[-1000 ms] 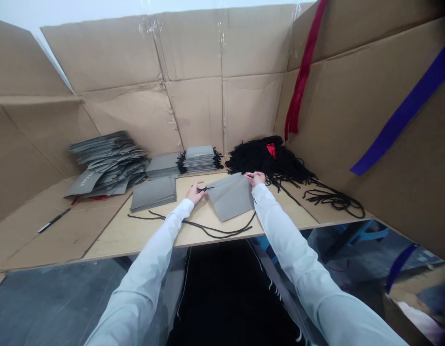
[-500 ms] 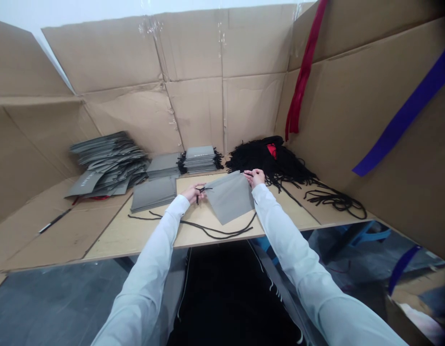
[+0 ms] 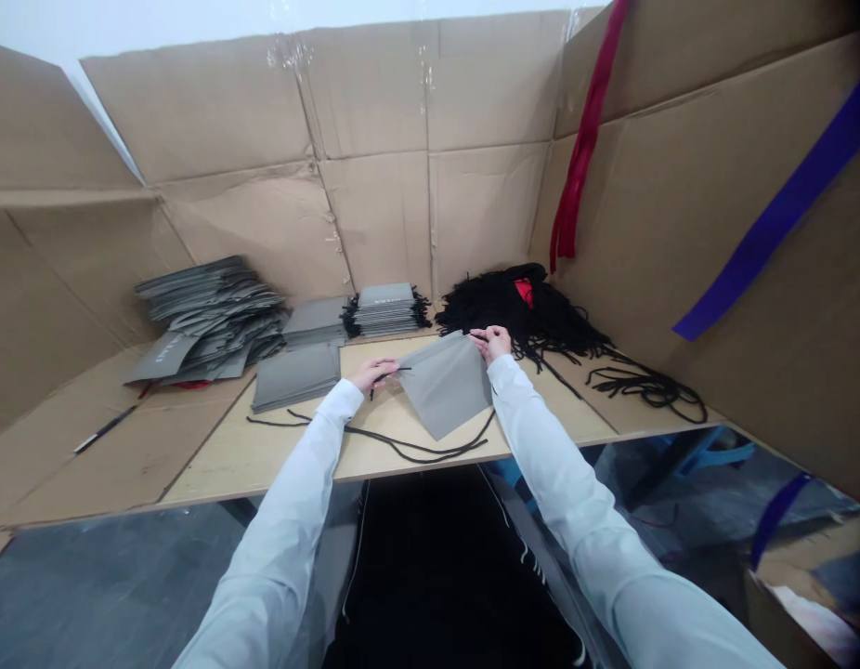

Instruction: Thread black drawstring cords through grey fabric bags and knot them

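The left hand (image 3: 371, 373) pinches a black cord (image 3: 409, 452) beside the grey bag (image 3: 444, 386), and the right hand (image 3: 492, 342) grips its far corner. Corded bags (image 3: 384, 311) lie stacked farther off; a heap of loose cords (image 3: 503, 302) remains.

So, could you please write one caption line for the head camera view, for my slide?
Left hand holds a black cord, right hand pinches a grey flat bag on a plywood table.

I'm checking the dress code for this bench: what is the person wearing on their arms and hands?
Both arms are covered by long, plain white sleeves, the left sleeve and the right sleeve, which reach the wrists and show no visible markings. The left hand and the right hand are bare, with no gloves.
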`<state>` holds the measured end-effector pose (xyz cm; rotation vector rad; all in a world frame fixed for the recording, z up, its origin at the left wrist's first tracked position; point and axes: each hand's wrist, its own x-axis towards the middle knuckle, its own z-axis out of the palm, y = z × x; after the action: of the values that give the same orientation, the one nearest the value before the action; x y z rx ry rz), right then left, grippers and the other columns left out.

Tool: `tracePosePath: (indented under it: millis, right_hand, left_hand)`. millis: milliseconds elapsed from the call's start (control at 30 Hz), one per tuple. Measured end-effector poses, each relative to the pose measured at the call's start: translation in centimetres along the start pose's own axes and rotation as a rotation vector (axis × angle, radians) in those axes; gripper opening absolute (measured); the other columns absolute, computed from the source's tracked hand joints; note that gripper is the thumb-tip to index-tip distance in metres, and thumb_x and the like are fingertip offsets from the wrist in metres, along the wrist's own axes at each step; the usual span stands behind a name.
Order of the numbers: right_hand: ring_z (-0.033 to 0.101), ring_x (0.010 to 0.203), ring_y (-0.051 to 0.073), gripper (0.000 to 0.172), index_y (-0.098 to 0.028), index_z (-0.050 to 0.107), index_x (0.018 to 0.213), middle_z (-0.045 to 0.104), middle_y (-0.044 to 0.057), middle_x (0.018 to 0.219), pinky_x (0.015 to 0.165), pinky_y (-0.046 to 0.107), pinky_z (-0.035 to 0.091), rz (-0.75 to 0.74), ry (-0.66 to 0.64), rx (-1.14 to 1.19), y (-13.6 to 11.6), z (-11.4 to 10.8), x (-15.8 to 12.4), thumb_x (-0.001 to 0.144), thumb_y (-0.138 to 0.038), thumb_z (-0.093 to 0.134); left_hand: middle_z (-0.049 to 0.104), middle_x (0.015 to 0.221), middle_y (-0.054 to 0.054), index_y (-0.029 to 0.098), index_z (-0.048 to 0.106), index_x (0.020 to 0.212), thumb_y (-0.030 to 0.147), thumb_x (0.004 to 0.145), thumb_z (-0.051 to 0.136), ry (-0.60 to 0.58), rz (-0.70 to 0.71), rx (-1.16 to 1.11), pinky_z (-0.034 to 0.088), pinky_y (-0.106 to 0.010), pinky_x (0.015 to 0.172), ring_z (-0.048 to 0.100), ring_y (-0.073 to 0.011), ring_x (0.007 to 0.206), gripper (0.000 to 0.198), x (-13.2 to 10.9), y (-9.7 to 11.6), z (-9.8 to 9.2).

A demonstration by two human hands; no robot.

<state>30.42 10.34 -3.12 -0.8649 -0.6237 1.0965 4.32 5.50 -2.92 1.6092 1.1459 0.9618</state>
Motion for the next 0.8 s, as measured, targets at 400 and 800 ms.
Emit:
tracePosePath:
  millis: [400,800]
  right_hand:
    - [0.055,0.042,0.008,0.008,-0.02,0.031,0.075,0.057,-0.005,0.056,0.035,0.015,0.043,-0.093,0.014,0.01,0.3,-0.3,0.7,0.08,-0.022,0.037]
    - [0.052,0.04,0.006,0.007,-0.016,0.039,0.07,0.053,-0.004,0.05,0.037,0.014,0.044,-0.24,0.265,0.035,-0.7,-1.4,1.9,0.076,-0.015,0.043]
  left_hand:
    - [0.061,0.064,-0.003,0.011,0.065,0.07,0.032,0.046,0.069,0.202,0.092,0.092,0.038,-0.025,0.058,0.051,-0.0137,0.061,0.033,0.2,-0.5,1.5]
    - [0.058,0.063,-0.003,0.01,0.062,0.072,0.029,0.04,0.073,0.316,-0.029,0.097,0.04,-0.026,0.06,0.053,-0.0144,0.063,0.039,0.3,-0.4,0.8]
